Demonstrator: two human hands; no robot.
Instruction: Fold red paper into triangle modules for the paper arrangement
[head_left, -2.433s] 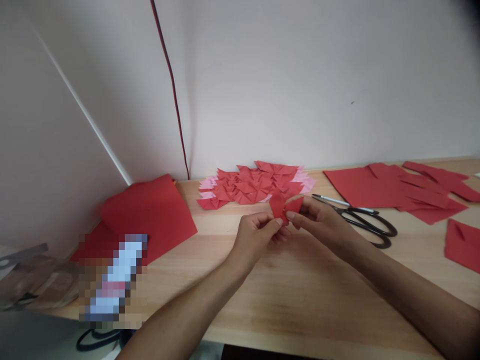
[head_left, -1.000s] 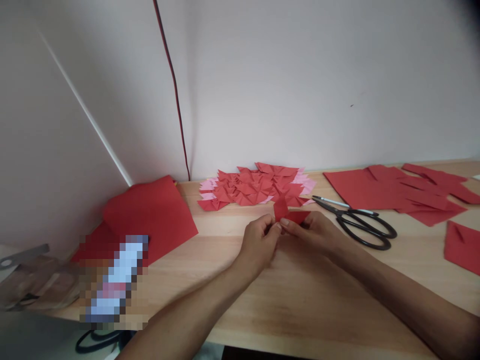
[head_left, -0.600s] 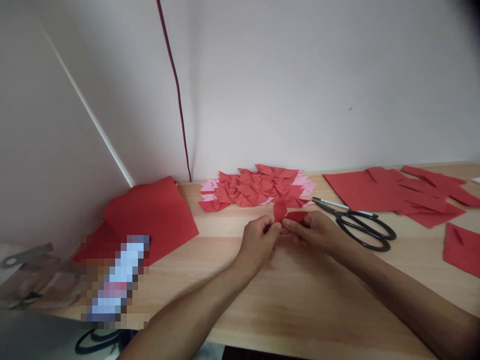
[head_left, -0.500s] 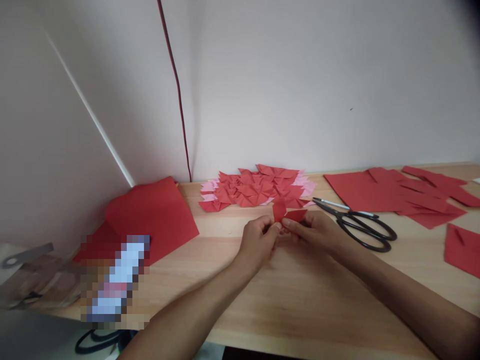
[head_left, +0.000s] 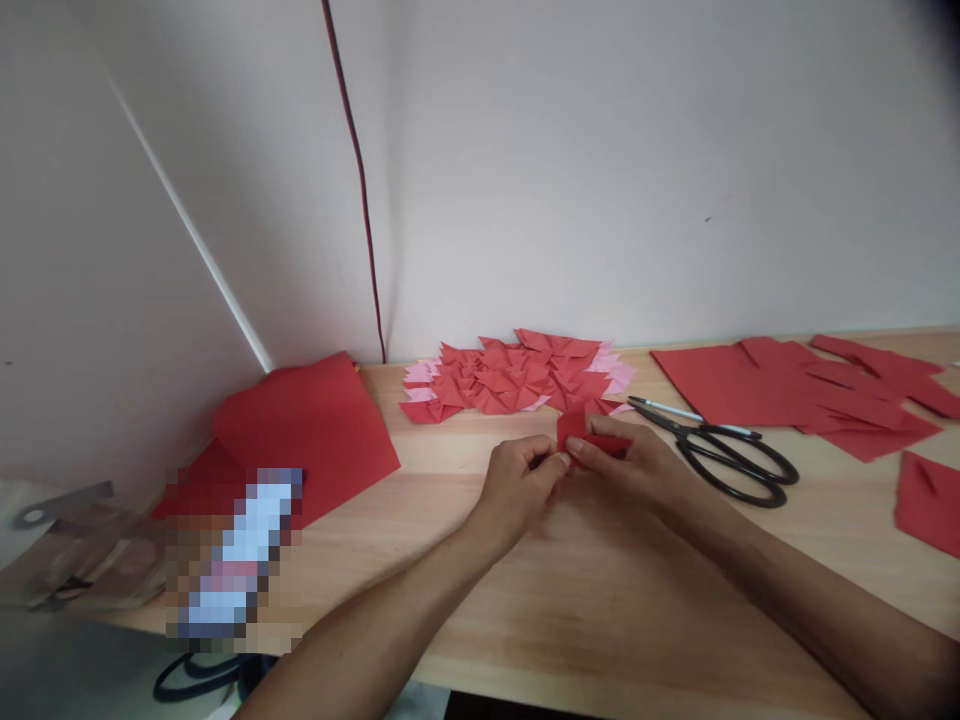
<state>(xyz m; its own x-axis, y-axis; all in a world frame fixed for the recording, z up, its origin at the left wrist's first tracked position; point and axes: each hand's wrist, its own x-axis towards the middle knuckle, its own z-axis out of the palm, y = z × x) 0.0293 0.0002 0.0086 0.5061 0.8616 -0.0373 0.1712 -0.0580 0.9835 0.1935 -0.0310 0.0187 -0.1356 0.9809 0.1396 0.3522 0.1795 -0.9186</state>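
Just above the table, a small folded piece of red paper (head_left: pixel 571 428) is pinched between my two hands. My left hand (head_left: pixel 521 487) grips its lower left edge with thumb and fingers. My right hand (head_left: pixel 626 462) closes on its right side, the thumb lying over the fold. Part of the paper is covered by the fingers. Behind it lies a pile of folded red and pink paper pieces (head_left: pixel 517 375). Black-handled scissors (head_left: pixel 739 462) rest to the right of my right hand, with a pen (head_left: pixel 667 408) beside their blades.
Red paper sheets (head_left: pixel 322 430) lie at the left, by a pixelated bright device (head_left: pixel 244 555). More cut red paper (head_left: pixel 757 385) is spread at the right. Dark looped handles (head_left: pixel 199 678) show below the table's left front edge. A dark cord (head_left: pixel 362 180) hangs along the wall.
The red paper in my hands has shifted slightly right. Its right flap, flat and spread before, is now tilted and partly behind my right fingers. The camera has moved a little.
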